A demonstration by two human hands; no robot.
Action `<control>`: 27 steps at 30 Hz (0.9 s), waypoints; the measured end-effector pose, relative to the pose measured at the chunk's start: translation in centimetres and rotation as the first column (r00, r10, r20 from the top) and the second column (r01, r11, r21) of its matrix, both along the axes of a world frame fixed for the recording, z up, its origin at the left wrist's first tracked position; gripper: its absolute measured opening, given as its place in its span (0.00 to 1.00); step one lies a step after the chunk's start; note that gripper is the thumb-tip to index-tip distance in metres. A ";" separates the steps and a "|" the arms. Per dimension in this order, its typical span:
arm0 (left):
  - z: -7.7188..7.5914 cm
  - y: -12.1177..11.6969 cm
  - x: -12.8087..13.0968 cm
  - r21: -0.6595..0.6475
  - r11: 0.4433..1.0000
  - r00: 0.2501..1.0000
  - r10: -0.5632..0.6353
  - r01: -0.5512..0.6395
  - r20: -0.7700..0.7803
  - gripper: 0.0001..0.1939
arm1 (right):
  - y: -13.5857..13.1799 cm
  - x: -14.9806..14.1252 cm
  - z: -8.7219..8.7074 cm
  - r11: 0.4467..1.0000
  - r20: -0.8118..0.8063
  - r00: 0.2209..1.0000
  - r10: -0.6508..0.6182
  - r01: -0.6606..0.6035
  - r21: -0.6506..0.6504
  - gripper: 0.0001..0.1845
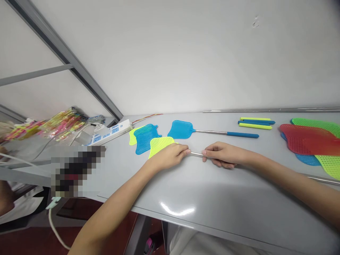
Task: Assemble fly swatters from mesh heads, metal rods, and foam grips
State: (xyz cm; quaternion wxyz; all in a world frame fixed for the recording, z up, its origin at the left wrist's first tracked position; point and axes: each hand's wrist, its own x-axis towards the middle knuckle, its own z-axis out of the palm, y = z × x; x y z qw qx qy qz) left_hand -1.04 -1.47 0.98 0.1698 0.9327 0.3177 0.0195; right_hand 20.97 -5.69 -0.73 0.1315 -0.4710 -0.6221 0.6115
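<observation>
1. The left hand [168, 156] and right hand [221, 154] each pinch one thin metal rod [196, 153], which spans the narrow gap between them over the desk [212, 198].
2. Near the left hand, by the desk's back edge, are three loose mesh swatter heads [145, 138] and one blue fly swatter [180, 129].
3. At the desk's right end lies a pile of at least three mesh heads [309, 140].

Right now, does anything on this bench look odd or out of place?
Yes. A pixelated patch hides something on the left of the bench. Also, no grip shows on the metal shaft between your left hand and right hand, unlike the blue fly swatter with its blue grip.
</observation>
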 end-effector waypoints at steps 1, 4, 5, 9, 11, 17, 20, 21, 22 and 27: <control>0.0 0.0 0.0 0.000 1.000 1.000 0.002 -0.002 -0.001 0.17 | 0.0 0.0 0.0 1.000 -0.001 1.000 -0.001 0.001 0.002 0.23; -0.1 0.0 0.0 0.003 1.000 1.000 0.010 -0.009 -0.003 0.17 | 0.0 0.0 -0.2 1.000 -0.010 1.000 -0.005 0.005 0.009 0.23; -0.1 0.0 0.0 0.004 1.000 1.000 0.011 -0.011 -0.003 0.17 | 0.0 0.0 -0.2 1.000 -0.014 1.000 -0.007 0.007 0.010 0.23; -0.2 0.0 0.0 0.005 1.000 1.000 0.013 -0.013 0.000 0.18 | -0.2 -0.1 -0.3 1.000 -0.018 1.000 -0.017 0.017 0.008 0.24; -0.2 0.0 0.0 0.004 1.000 1.000 0.014 -0.014 0.001 0.18 | -0.2 -0.2 -0.2 1.000 -0.014 1.000 -0.022 0.022 0.012 0.24; -0.1 0.1 0.1 -0.002 1.000 1.000 0.017 -0.017 0.004 0.18 | -0.2 -0.3 -0.1 0.999 0.012 0.999 -0.036 0.035 0.034 0.24; -0.1 0.1 0.1 -0.007 1.000 1.000 0.024 -0.024 0.001 0.18 | -0.2 -0.3 -0.3 0.999 0.011 0.999 -0.038 0.038 0.038 0.22; -0.1 0.1 0.1 -0.009 1.000 1.000 0.027 -0.027 0.001 0.19 | -0.2 -0.3 -0.3 0.998 0.011 0.999 -0.039 0.038 0.040 0.22; -0.1 0.1 0.1 -0.011 0.999 1.000 0.030 -0.030 0.000 0.19 | -0.2 -0.3 -0.3 0.998 0.011 0.999 -0.039 0.038 0.042 0.22; -0.1 0.0 0.1 -0.024 0.999 0.999 0.042 -0.042 0.003 0.19 | -0.3 -0.4 -0.3 0.997 0.019 0.999 -0.041 0.040 0.060 0.23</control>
